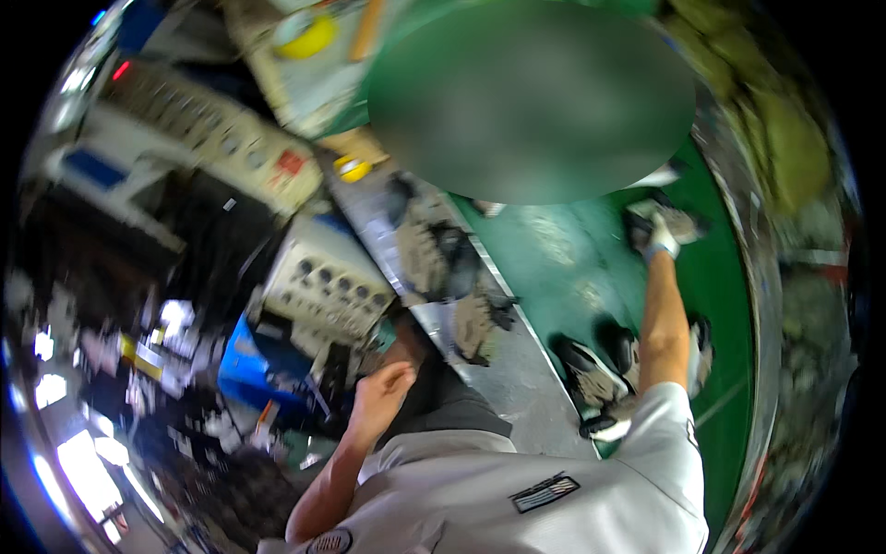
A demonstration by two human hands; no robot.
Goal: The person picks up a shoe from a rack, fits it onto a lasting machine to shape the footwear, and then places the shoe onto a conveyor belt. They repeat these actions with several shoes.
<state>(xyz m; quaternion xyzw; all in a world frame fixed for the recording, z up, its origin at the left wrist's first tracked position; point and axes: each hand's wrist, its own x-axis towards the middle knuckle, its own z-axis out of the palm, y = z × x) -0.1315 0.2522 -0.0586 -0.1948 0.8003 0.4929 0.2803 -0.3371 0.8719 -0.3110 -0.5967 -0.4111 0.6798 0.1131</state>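
My right hand, in a white glove, reaches out over the green surface and grips a dark grey and beige shoe. Several more shoes lie closer to me around my right forearm, among them a black and beige one. My left hand is bare and held near my lap, its fingers curled together with nothing visible in them. Ahead of it, a row of beige and dark shoe parts rests on the metal ledge. Motion blur softens the details.
To the left stand a beige control box with dark knobs and a longer panel. A blue bin sits below. One yellow tape roll lies by the ledge, another farther off. A blurred oval hides the far middle.
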